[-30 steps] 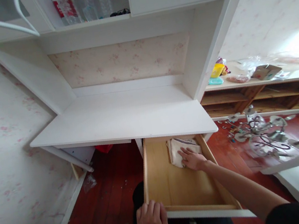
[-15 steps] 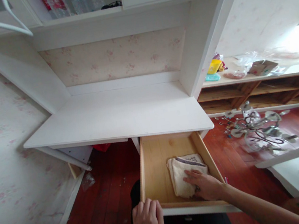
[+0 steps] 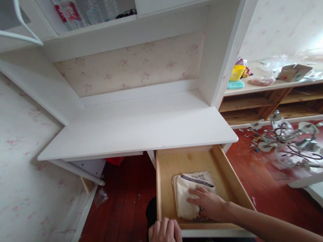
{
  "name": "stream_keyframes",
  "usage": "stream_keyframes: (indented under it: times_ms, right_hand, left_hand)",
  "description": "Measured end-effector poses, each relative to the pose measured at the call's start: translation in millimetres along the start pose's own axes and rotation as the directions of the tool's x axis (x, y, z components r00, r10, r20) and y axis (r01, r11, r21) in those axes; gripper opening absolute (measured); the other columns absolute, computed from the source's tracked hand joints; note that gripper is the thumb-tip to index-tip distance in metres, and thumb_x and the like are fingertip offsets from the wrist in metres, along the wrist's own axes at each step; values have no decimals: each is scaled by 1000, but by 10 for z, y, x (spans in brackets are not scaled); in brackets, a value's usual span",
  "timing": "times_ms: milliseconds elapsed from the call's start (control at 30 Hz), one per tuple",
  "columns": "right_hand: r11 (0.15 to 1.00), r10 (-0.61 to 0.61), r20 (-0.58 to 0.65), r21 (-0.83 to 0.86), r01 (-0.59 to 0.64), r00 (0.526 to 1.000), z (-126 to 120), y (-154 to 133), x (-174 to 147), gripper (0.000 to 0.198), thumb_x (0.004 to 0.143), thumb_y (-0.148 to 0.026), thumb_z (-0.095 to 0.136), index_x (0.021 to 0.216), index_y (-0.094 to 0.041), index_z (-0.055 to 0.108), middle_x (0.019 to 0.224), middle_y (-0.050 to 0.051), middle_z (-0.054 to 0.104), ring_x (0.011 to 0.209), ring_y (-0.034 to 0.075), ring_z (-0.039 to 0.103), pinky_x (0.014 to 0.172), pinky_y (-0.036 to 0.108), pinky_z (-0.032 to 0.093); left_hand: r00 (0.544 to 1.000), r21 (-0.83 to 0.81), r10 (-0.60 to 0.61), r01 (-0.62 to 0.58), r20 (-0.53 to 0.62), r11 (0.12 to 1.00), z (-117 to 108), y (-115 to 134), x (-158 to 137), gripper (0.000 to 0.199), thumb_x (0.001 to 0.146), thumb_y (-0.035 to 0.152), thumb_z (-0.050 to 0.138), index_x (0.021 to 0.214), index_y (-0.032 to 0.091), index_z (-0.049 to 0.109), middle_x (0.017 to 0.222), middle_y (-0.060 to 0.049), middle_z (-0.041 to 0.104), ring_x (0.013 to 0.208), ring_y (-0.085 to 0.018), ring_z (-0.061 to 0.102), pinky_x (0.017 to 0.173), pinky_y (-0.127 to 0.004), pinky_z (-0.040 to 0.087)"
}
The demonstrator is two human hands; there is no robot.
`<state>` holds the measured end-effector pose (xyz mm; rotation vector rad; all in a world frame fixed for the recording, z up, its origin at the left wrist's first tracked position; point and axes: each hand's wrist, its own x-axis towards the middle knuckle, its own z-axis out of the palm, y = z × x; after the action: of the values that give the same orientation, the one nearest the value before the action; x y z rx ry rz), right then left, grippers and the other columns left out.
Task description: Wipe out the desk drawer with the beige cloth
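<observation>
Your right hand (image 3: 209,204) lies flat, fingers spread, on the folded cream cloth towel (image 3: 187,193) near the front edge of the open pale wooden drawer (image 3: 239,190), your left hand (image 3: 165,241) curled over that edge; the towel looks soft, light and limp, so pinch its folded edge.

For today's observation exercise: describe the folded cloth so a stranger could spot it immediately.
Find the white desk; beneath its right end a pale wooden drawer stands open. Inside lies the folded cloth, under the right hand. It is cream with a dark stripe, the only thing seen in the drawer.
</observation>
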<state>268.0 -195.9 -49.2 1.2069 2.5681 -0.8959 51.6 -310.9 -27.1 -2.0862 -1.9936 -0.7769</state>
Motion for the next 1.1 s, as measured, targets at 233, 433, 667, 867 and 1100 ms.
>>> stream_keyframes:
  times_ms: [233, 433, 667, 867, 1100]
  right_hand:
    - [998, -6, -52, -56, 3, 999, 207, -666, 510, 70, 72, -53, 64, 137, -34, 45, 149, 8, 37, 130, 40, 34, 99, 55, 40]
    - [980, 156, -31, -123, -158, 987, 282, -652, 791, 76, 75, -38, 58, 145, -35, 29, 158, 6, 17, 139, 43, 16, 92, 65, 40]
    - [943, 255, -49, -206, -260, 966, -165, -409, 1389, 80, 77, -34, 51, 148, -36, 15, 159, 8, 8, 140, 43, 10, 90, 76, 27]
    - [945, 289, -29, -151, -290, 957, -319, -263, 1436, 75, 80, -35, 44, 148, -39, 12, 159, 3, 5, 141, 42, 4, 88, 80, 20]
    - [946, 277, -63, -154, -284, 959, -359, 427, 798, 71, 79, -31, 39, 147, -39, 19, 159, -2, 10, 143, 35, 9, 94, 75, 22]
  left_hand:
    - [998, -6, 9, -10, -65, 1000, 23, -24, -7, 25, 86, 18, 49, 63, 22, 54, 61, 0, 53, 64, -17, 46, 66, -37, 28]
    - [990, 3, 53, -53, -133, 999, 89, -77, -26, 22, 84, 17, 50, 63, 22, 51, 60, 0, 52, 62, -17, 45, 64, -36, 28]
    - [987, -31, 37, -42, -155, 999, 67, -70, -11, 18, 83, 18, 51, 65, 22, 51, 60, 0, 51, 62, -16, 45, 65, -35, 28]
    - [989, -35, 35, -40, -146, 999, 59, -74, -4, 18, 82, 16, 52, 65, 22, 50, 60, 0, 51, 62, -16, 45, 65, -35, 28]
    - [997, -38, 21, -23, -71, 999, 33, -58, -10, 21, 87, 20, 50, 66, 23, 53, 62, 0, 53, 65, -17, 45, 67, -36, 28]
